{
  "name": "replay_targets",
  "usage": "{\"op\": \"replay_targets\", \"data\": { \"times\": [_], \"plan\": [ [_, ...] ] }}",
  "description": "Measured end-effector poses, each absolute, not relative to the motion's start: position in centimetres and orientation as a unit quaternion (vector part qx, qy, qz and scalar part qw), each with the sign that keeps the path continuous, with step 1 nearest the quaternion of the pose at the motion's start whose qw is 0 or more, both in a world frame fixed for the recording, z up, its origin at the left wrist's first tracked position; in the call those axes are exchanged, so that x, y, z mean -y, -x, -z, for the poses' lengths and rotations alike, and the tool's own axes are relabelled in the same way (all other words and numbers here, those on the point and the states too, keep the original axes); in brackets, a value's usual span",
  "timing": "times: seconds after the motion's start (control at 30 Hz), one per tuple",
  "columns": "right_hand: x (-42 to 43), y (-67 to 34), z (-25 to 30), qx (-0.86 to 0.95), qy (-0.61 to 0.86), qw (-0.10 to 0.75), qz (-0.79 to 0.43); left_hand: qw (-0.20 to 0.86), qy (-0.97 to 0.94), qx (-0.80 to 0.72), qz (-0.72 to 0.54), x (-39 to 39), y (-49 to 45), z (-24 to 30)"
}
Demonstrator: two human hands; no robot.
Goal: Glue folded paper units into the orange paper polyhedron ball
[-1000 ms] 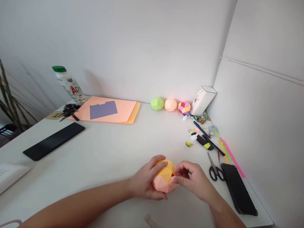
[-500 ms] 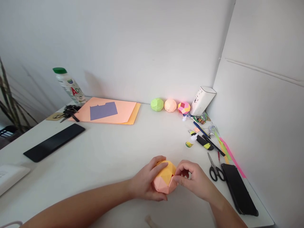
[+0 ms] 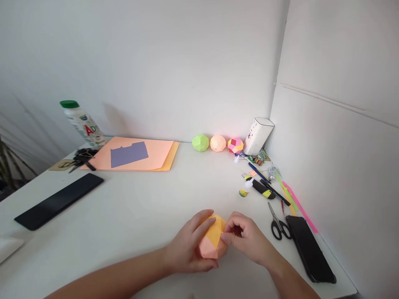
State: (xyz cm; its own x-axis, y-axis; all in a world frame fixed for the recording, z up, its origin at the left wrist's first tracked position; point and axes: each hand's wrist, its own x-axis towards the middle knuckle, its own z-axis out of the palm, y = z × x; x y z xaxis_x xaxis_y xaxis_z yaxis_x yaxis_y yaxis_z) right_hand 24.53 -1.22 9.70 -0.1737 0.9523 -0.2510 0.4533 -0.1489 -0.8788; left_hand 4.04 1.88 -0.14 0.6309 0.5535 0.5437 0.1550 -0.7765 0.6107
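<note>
A faceted paper ball, yellow on top and peach pink below, is held just above the front of the desk. My left hand wraps round it from the left, index and middle fingers over the top and thumb beneath. At the ball's right side, my right hand has its thumb and index finger pinched against the paper edge; the exact bit between the fingertips is hidden. A small glue bottle with a white nozzle stands beyond the right hand.
Scissors and a black phone lie to the right. Behind them are a utility knife and pens. Three paper balls, one green, line the wall. Peach paper sheets, a black slab and a bottle sit left.
The view has shifted slightly. My hands still hold the ball, which has turned a little; the reddish gap near my right fingertips no longer shows.
</note>
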Motion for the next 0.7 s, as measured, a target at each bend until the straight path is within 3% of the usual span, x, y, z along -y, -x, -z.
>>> {"op": "replay_targets", "data": {
  "times": [0.33,0.7],
  "plan": [
    [1.6,-23.9,-9.4,0.599,0.578,0.290,-0.472,0.212,-0.867,-0.285,-0.350,-0.6,-4.6,-1.7],
    [1.6,-23.8,-9.1,0.579,0.581,0.301,-0.487,0.187,-0.877,-0.276,-0.346,-0.6,-5.0,-2.8]
  ]
}}
